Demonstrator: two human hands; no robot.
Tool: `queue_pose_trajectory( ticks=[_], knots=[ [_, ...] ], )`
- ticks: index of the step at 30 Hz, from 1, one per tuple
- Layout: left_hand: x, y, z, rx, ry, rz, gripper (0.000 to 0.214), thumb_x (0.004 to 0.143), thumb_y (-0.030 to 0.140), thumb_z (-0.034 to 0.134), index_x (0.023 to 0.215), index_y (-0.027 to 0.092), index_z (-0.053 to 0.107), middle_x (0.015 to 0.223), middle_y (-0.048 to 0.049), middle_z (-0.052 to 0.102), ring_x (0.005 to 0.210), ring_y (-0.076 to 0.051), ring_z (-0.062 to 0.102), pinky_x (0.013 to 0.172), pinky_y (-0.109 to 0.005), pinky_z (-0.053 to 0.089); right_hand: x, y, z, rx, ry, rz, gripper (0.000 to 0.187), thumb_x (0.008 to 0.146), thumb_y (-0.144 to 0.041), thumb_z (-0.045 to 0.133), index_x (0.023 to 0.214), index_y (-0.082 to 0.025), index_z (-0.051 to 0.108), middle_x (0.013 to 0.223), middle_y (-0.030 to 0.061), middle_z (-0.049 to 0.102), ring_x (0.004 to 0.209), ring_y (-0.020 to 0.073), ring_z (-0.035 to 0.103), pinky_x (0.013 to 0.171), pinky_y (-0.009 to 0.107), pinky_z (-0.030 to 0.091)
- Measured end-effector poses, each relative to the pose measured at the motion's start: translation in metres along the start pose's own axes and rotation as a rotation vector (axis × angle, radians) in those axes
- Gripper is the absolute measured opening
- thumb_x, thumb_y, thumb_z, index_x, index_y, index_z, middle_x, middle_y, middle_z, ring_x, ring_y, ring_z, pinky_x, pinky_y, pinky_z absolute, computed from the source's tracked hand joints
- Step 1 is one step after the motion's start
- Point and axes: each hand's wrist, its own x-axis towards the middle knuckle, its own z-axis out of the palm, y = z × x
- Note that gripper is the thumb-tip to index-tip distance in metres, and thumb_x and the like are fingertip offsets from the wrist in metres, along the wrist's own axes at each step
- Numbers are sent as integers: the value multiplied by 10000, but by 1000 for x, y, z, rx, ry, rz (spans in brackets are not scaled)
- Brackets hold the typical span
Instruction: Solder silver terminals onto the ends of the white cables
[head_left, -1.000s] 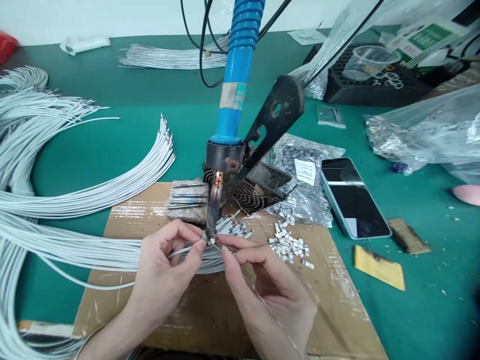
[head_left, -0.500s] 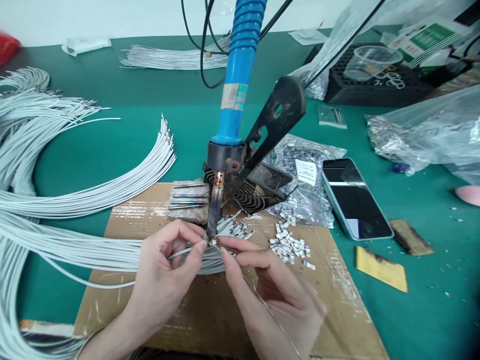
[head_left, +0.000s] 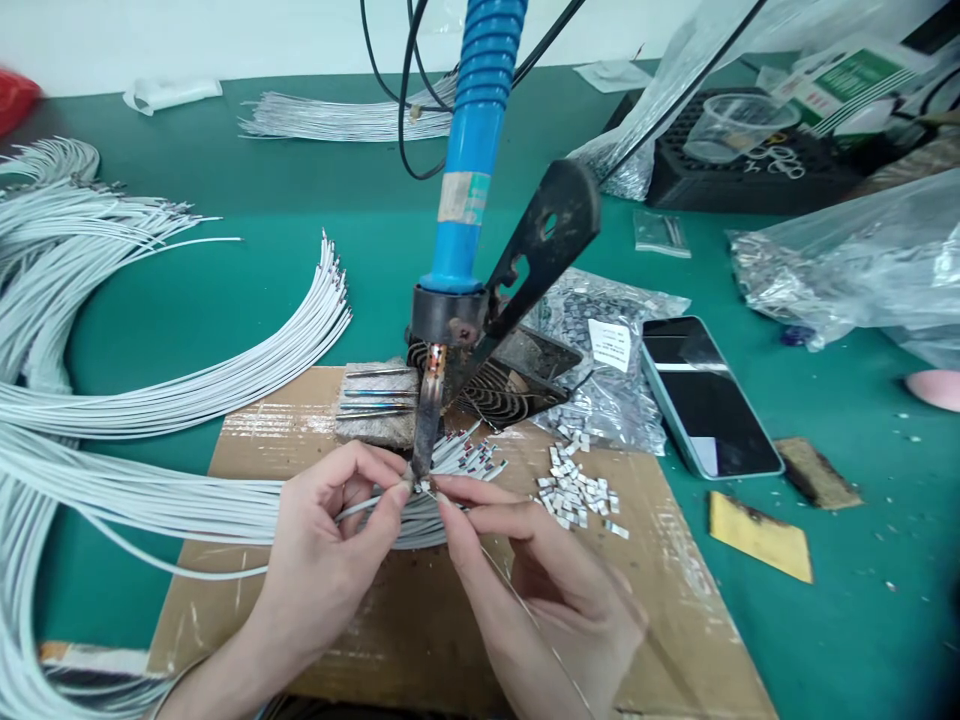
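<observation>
My left hand (head_left: 330, 550) pinches the end of a thin white cable (head_left: 356, 508) and holds it at the tip of the soldering iron (head_left: 429, 415). The iron has a blue handle and stands in a black bracket (head_left: 540, 250). My right hand (head_left: 540, 580) pinches a thin solder wire (head_left: 517, 605) together with a tiny part I cannot make out, right at the iron's tip. Both hands work over a taped cardboard sheet (head_left: 442, 640). A fan of cable ends with small connectors (head_left: 476, 455) lies just behind my fingers.
White cable bundles (head_left: 150, 400) sweep across the left of the green table. A pile of small metal parts (head_left: 577, 492) lies right of my hands, near a bag of parts (head_left: 600, 370), a phone (head_left: 697, 395) and a yellow sponge (head_left: 761, 537). A sponge block (head_left: 375, 400) holds needles.
</observation>
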Motion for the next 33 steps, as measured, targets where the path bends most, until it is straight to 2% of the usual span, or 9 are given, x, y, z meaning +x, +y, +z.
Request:
queue_pose_trajectory(
  ticks=[4,12,18,33],
  knots=[
    [0,-2,1,-10,15,-9,131,821,147,741,694,167,717,790,0,745,692,-74,695,621,-92,514,-3,5,0,47,-30,21,179,891,-99,762,807,-252,725,992,-31,843,854,124,804,828,214,624],
    [1,-2,2,-27,14,-28,144,821,175,752,688,153,703,774,-2,732,640,-59,657,589,-87,493,-5,8,1,63,-26,45,167,893,-124,770,793,-247,716,975,-16,841,864,141,804,824,236,617],
    [1,-2,2,-27,12,-26,159,847,213,744,709,143,705,842,-51,764,720,-93,702,665,-116,541,-4,7,4,72,-6,44,159,896,-126,775,814,-258,740,982,-25,841,870,129,799,824,225,614],
    [1,-1,2,0,17,-2,146,854,197,738,715,165,705,853,-45,771,771,-115,733,675,-131,551,-2,10,2,30,13,-65,206,862,-58,793,858,-260,752,954,-52,835,858,111,796,834,193,624]
  ],
)
